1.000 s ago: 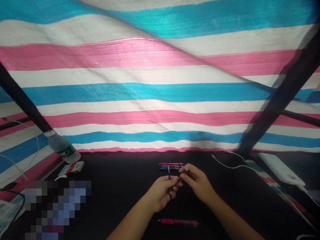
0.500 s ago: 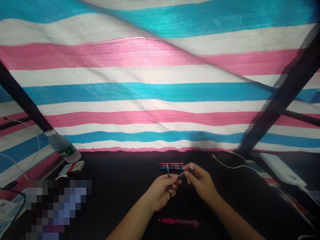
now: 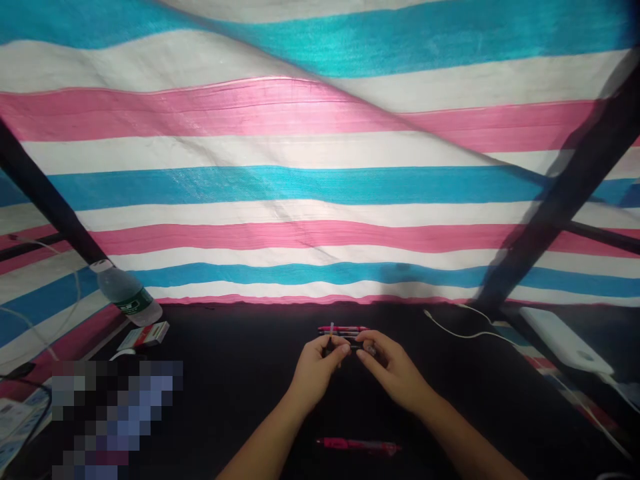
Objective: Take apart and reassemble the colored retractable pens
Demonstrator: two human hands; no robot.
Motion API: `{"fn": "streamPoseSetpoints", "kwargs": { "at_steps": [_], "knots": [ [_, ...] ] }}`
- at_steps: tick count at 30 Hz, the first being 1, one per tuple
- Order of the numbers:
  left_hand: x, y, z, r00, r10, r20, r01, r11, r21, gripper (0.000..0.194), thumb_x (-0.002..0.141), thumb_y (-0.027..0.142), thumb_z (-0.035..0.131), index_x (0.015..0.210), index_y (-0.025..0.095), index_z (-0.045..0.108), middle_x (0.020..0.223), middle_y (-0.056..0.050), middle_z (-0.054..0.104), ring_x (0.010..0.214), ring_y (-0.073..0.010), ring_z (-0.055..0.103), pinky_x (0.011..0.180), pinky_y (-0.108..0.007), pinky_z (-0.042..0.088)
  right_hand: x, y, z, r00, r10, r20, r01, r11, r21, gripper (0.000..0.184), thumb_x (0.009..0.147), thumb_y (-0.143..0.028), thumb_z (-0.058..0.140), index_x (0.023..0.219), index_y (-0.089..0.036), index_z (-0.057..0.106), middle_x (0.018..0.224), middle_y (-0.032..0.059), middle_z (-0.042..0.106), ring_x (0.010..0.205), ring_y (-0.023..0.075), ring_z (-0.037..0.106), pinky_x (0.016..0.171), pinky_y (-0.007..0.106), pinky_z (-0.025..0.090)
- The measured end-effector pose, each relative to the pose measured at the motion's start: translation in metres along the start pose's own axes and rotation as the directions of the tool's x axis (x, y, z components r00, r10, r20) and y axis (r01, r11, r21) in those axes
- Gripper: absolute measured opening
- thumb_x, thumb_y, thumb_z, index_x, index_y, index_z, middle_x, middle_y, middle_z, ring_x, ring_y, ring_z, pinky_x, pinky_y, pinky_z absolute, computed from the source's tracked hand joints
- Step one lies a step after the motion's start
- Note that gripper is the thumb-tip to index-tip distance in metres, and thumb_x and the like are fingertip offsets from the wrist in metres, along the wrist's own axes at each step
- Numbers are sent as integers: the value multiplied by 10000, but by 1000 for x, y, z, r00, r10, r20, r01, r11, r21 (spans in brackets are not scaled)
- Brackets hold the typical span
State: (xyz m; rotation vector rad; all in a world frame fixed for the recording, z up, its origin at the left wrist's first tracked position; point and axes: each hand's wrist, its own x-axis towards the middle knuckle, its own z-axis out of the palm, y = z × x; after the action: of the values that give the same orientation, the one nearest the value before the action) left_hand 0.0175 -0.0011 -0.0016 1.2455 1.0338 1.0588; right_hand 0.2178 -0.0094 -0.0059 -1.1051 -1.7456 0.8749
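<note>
Since the earlier frame, the hands have come together at the middle of the view. A striped tarpaulin (image 3: 320,193) hangs behind a black tabletop (image 3: 240,353), with a water bottle (image 3: 127,293) at its far left corner. The left hand (image 3: 316,372) and right hand (image 3: 395,373) meet above the tabletop, their fingers (image 3: 340,345) pinching a dark pen (image 3: 354,347) held level between them. A row of pens (image 3: 343,329) lies just beyond, and a pink pen (image 3: 357,446) lies nearer the person.

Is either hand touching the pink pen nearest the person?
No, the pink pen lies below the left hand and right hand, apart from both.
</note>
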Motion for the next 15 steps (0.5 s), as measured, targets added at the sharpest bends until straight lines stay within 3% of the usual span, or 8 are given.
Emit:
{"fn": "streamPoseSetpoints", "kwargs": {
  "at_steps": [3,6,10,15],
  "knots": [
    [0,0,-1,1000,17,6,-17,999,45,344,817,473,780,909,142,764,650,18,550,591,-123,443,560,-248,309,1,-6,4,999,-9,35,11,999,-41,225,989,-413,597,955,-220,708,852,28,661,777,205,594,719,314,463],
    [1,-2,-1,1000,8,-2,-8,1000,2,347,827,474,777,912,138,765,637,18,551,568,-111,405,543,-245,281,3,-2,7,998,70,-6,-69,992,109,305,968,-489,629,875,-207,703,735,-1,605,638,165,528,594,284,404],
    [3,-3,-2,999,-38,-39,28,971,-238,352,798,455,827,896,124,757,729,-25,633,584,-90,407,543,-230,279,6,4,6,966,258,2,-231,862,450,396,912,-576,686,836,-187,685,650,-37,516,469,87,360,460,245,232],
    [4,-1,-3,989,-145,1,124,844,-522,361,731,364,910,916,95,757,822,-63,663,621,-72,442,536,-201,289,7,2,6,937,345,45,-292,709,642,406,855,-561,765,861,-157,732,666,-17,530,459,63,347,439,234,169]
  ]
}}
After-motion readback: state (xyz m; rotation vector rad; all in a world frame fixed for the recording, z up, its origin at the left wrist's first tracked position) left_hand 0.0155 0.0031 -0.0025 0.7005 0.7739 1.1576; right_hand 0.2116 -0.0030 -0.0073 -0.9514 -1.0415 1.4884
